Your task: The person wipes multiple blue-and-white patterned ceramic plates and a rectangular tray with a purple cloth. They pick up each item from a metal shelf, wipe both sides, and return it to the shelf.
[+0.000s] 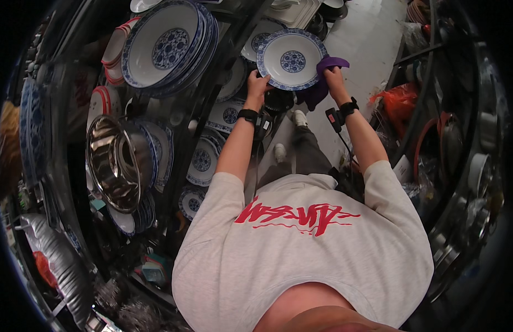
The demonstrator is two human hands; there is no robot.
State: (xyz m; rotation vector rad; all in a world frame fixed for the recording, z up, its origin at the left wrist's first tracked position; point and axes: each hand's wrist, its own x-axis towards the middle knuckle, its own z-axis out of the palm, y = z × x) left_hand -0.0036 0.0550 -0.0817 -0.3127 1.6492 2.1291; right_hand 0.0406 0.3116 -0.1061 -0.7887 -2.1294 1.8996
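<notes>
A round white plate with a blue floral rim and centre (292, 60) is held out in front of me, its face turned up towards the camera. My left hand (257, 86) grips its near left edge, thumb on top of the rim. At the right edge, my right hand (334, 83) holds a purple cloth (313, 94) against the plate, and part of the cloth hangs below the rim. More blue-and-white plates (260, 38) lie on the shelf just beyond and left of the held one.
To my left, shelving carries a stack of large blue-and-white dishes (163, 50), a shiny steel basin (115, 162) and patterned plates (202, 159). On the right side a rack holds an orange plastic bag (399, 106) and pans. A grey floor aisle (356, 50) runs between.
</notes>
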